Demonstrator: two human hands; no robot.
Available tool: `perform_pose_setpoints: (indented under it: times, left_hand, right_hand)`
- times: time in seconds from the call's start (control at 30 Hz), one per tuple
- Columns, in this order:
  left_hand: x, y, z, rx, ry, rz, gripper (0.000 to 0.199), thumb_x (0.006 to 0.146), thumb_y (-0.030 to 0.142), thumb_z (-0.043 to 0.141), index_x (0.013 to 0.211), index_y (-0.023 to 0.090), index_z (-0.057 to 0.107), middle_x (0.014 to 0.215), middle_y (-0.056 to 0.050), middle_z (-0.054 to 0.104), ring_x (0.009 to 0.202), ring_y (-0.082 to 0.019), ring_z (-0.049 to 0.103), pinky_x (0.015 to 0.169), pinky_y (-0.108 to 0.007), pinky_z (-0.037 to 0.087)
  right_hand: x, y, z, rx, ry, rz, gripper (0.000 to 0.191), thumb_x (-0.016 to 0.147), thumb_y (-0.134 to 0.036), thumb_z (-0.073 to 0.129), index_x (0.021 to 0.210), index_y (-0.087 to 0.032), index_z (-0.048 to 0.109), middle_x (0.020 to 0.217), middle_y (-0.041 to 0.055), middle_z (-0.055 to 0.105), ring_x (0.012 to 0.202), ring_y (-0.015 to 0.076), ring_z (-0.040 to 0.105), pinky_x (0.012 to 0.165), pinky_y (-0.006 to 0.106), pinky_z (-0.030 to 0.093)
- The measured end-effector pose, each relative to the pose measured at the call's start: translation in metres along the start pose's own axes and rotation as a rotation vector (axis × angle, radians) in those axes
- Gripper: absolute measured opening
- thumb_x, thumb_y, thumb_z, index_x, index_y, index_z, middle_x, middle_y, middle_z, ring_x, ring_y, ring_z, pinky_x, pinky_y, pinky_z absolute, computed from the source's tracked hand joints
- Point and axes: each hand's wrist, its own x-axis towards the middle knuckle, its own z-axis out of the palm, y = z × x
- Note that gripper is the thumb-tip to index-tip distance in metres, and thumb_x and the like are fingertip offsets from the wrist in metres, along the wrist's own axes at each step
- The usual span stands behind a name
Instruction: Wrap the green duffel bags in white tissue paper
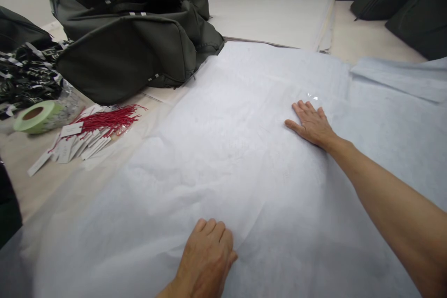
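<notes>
Across the middle of the worktable lies a broad, thin white sheet (223, 149), faintly creased and see-through along its left side, where the table's cream surface (21, 153) shows beneath it. The person's right hand (312, 125) rests palm down on the sheet's farther part, fingers spread and thumb held out to the side, gripping nothing. Nearer to the person, the left hand (206, 258) is on the sheet too, back upward and fingers curled under; from here I cannot tell whether the fingertips pinch the material or merely press on it. The two hands are well apart.

Over at the far left, dark zippered bags (139, 51) are heaped up, short white bars in pairs on several of them, the lowest one close to the sheet's edge. Beside that heap sits a tangle of black-and-white straps (30, 74), and just in front of it a pale green tape roll (50, 114) with a brown core. White hang tags (70, 144) with red strings (108, 118) lie fanned out between the roll and the sheet. Behind, a stack of flat white boards or sheets (268, 14) covers part of the table, and more dark bags (419, 18) stand at the far right.
</notes>
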Motion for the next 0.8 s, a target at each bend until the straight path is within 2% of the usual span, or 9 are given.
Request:
perform_pose_setpoints:
  times: [0.17, 0.3, 0.4, 0.53, 0.63, 0.7, 0.73, 0.8]
  left_hand:
    - [-0.001, 0.007, 0.006, -0.039, 0.041, -0.015, 0.025, 0.067, 0.018, 0.078, 0.072, 0.022, 0.054, 0.072, 0.002, 0.059, 0.067, -0.020, 0.053, 0.064, -0.036, 0.037]
    - [0.000, 0.013, 0.016, -0.027, -0.042, -0.056, 0.023, 0.067, 0.016, 0.078, 0.072, 0.021, 0.057, 0.074, 0.001, 0.063, 0.070, -0.021, 0.058, 0.066, -0.036, 0.041]
    - [0.004, 0.016, 0.010, -0.041, -0.210, -0.125, 0.017, 0.074, 0.020, 0.076, 0.077, 0.021, 0.059, 0.083, -0.001, 0.067, 0.079, -0.024, 0.063, 0.072, -0.036, 0.046]
    - [0.018, 0.018, -0.010, -0.073, -0.539, -0.211, 0.005, 0.091, 0.024, 0.059, 0.094, 0.020, 0.061, 0.091, -0.004, 0.070, 0.084, -0.026, 0.068, 0.070, -0.035, 0.051]
    - [0.025, 0.015, -0.012, -0.006, -0.658, -0.182, 0.019, 0.097, 0.015, 0.044, 0.110, 0.018, 0.057, 0.084, -0.003, 0.071, 0.076, -0.026, 0.071, 0.061, -0.033, 0.052]
    - [0.025, 0.010, -0.004, 0.055, -0.587, -0.093, 0.018, 0.094, 0.015, 0.049, 0.110, 0.020, 0.057, 0.082, -0.001, 0.071, 0.072, -0.026, 0.071, 0.058, -0.033, 0.053]
    - [0.024, 0.007, 0.002, 0.083, -0.487, -0.031, 0.014, 0.093, 0.018, 0.054, 0.105, 0.021, 0.058, 0.082, -0.001, 0.071, 0.072, -0.025, 0.070, 0.059, -0.033, 0.053]
    - [0.024, -0.003, 0.012, 0.145, -0.141, 0.148, 0.004, 0.091, 0.024, 0.060, 0.094, 0.023, 0.060, 0.088, -0.001, 0.070, 0.078, -0.023, 0.069, 0.068, -0.034, 0.055]
  right_hand:
    - [0.000, 0.000, -0.001, 0.001, 0.001, -0.001, 0.084, 0.091, -0.071, 0.022, 0.153, -0.013, 0.023, 0.160, 0.0120, 0.017, 0.147, 0.0303, 0.011, 0.118, 0.057, 0.009]
    - [0.000, -0.001, -0.001, -0.006, 0.009, -0.006, 0.082, 0.092, -0.069, 0.024, 0.152, -0.014, 0.023, 0.160, 0.0126, 0.018, 0.147, 0.0301, 0.011, 0.118, 0.057, 0.009]
    - [-0.001, 0.000, 0.000, -0.006, 0.026, -0.011, 0.082, 0.092, -0.070, 0.024, 0.152, -0.015, 0.025, 0.160, 0.0127, 0.019, 0.147, 0.0306, 0.012, 0.118, 0.057, 0.010]
    - [-0.001, 0.002, 0.002, 0.011, 0.045, -0.025, 0.081, 0.091, -0.071, 0.025, 0.152, -0.017, 0.027, 0.160, 0.0116, 0.019, 0.147, 0.0305, 0.012, 0.118, 0.057, 0.010]
    - [-0.001, 0.002, 0.005, 0.019, 0.042, -0.027, 0.082, 0.090, -0.072, 0.027, 0.151, -0.017, 0.028, 0.160, 0.0110, 0.018, 0.147, 0.0303, 0.011, 0.118, 0.058, 0.008]
    - [-0.001, 0.001, 0.006, 0.043, 0.047, -0.026, 0.082, 0.090, -0.072, 0.029, 0.151, -0.018, 0.028, 0.161, 0.0107, 0.017, 0.148, 0.0303, 0.009, 0.118, 0.058, 0.006]
    - [0.000, 0.001, 0.005, 0.080, 0.046, -0.022, 0.082, 0.089, -0.072, 0.031, 0.151, -0.018, 0.028, 0.161, 0.0104, 0.016, 0.148, 0.0300, 0.008, 0.118, 0.057, 0.004]
    - [0.002, 0.002, 0.000, 0.186, 0.041, 0.003, 0.081, 0.089, -0.071, 0.032, 0.151, -0.018, 0.029, 0.160, 0.0102, 0.018, 0.148, 0.0294, 0.008, 0.119, 0.057, 0.003]
